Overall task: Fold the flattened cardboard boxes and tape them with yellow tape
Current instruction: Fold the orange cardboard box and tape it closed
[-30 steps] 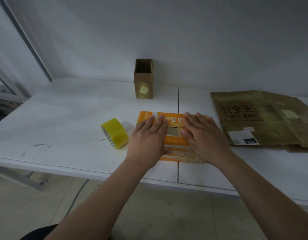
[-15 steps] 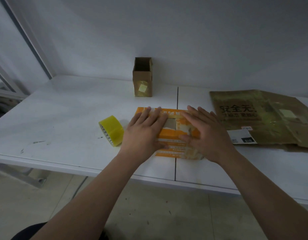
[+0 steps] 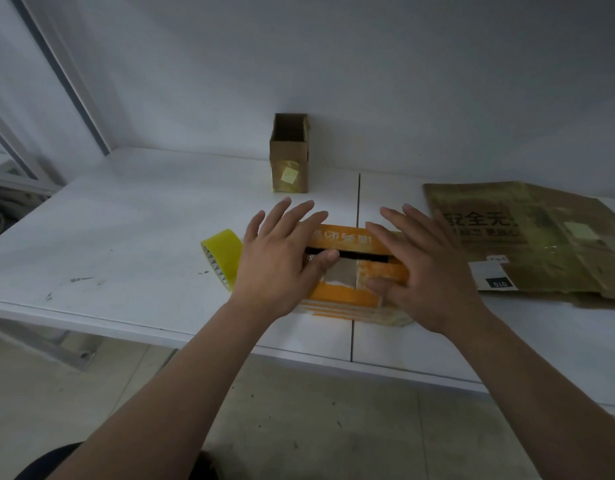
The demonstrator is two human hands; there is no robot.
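**A:** Where's the box?

**B:** The orange box (image 3: 344, 239) sits on the tabletop (image 3: 126, 237), right under both hands and close to the near edge. The left hand (image 3: 278, 258) lies flat on its left end, fingers straight and spread, thumb at the dark gap between the flaps. The right hand (image 3: 427, 271) presses flat on the right end. Neither grips anything.

**A:** How will it handle?

**B:** Light, thin card, I'd judge. The flaps look springy and likely to lift, and the scuffed surface could crease or tear. Better to press the flap edges beside the gap than the middle.

**A:** And the tape?

**B:** The yellow tape (image 3: 221, 252) stands just left of the left hand. More flattened cardboard (image 3: 541, 244) lies to the right of the right hand.
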